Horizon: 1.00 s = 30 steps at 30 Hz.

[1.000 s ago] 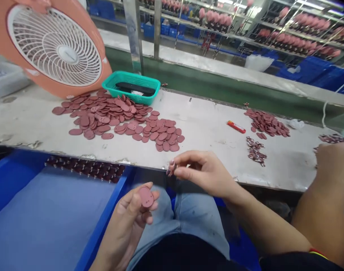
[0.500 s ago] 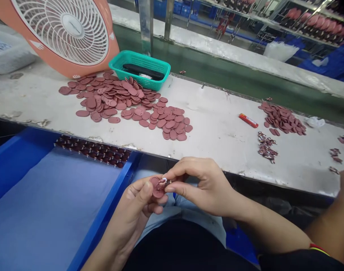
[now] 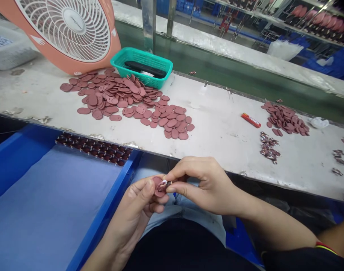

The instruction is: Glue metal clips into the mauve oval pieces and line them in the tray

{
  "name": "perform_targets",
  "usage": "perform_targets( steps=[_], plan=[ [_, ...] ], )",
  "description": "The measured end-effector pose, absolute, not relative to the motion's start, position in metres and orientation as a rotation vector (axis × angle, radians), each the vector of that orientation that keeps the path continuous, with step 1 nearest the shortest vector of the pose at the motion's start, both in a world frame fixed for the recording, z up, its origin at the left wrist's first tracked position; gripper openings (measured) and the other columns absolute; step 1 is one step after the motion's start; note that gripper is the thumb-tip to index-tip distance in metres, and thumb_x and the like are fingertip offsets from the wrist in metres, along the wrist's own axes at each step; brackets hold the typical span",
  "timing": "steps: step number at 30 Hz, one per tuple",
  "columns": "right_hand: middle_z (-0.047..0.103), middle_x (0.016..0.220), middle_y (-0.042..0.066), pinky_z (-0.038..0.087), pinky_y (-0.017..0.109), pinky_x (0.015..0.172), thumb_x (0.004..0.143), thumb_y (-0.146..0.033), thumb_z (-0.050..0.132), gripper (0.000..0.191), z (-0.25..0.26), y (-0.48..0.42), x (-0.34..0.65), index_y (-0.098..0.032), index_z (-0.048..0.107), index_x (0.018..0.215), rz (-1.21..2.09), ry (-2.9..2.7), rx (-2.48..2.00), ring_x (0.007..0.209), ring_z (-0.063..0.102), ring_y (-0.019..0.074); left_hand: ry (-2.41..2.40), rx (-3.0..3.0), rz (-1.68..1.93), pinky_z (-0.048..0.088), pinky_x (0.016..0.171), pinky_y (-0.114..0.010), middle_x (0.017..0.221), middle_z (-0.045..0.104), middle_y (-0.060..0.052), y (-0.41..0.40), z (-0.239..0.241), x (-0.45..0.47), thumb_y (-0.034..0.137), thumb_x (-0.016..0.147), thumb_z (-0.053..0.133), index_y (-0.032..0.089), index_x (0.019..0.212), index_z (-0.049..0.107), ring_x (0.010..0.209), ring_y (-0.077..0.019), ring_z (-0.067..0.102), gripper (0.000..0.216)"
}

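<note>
Pressing a small shiny piece (image 3: 164, 184), pinched in my right hand (image 3: 207, 186), against the maroon disc (image 3: 157, 181) gripped in my left hand (image 3: 134, 209), I need steady, careful fingertip control here.

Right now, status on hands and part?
Left hand holding maroon oval disc. Right hand pinching small patterned piece at the disc. Nothing between hands and disc.

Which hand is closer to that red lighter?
The right hand is nearer, below and to the left of the red lighter. The left hand is farther away, on the right hand's far side.
</note>
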State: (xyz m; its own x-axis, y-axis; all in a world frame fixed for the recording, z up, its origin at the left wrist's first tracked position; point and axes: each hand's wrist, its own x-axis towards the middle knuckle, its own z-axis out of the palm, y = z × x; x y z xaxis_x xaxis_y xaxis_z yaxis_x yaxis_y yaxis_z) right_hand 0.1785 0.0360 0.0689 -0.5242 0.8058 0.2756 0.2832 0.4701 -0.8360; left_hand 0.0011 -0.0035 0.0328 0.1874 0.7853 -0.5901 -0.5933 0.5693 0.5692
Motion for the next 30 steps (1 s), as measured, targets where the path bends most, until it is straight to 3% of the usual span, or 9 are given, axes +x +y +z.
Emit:
perform_targets(
  steps=[11,30],
  plan=[
    [0.075,0.083,0.003,0.054,0.023,0.069,0.088,-0.012,0.069,0.006,0.071,0.036,0.175,-0.017,0.070,0.093,0.848,-2.187,-0.838,0.074,0.066,0.0126,0.987,0.166,0.956,0.051,0.047,-0.011,0.057,0.068,0.002,-0.004,0.036,0.000,0.037,0.053,0.095,0.016,0.076,0.080,0.051,-0.0064,0.062,0.035],
    [0.074,0.081,0.004,0.055,0.024,0.068,0.090,-0.013,0.066,0.004,0.064,0.036,0.171,-0.016,0.069,0.090,0.855,-2.178,-0.844,0.073,0.066,0.0134,0.910,0.160,0.945,0.054,0.052,-0.013,0.062,0.069,0.001,-0.006,0.020,-0.004,0.031,0.061,0.092,0.015,0.078,0.079,0.055,-0.0076,0.065,0.026]
  ],
)
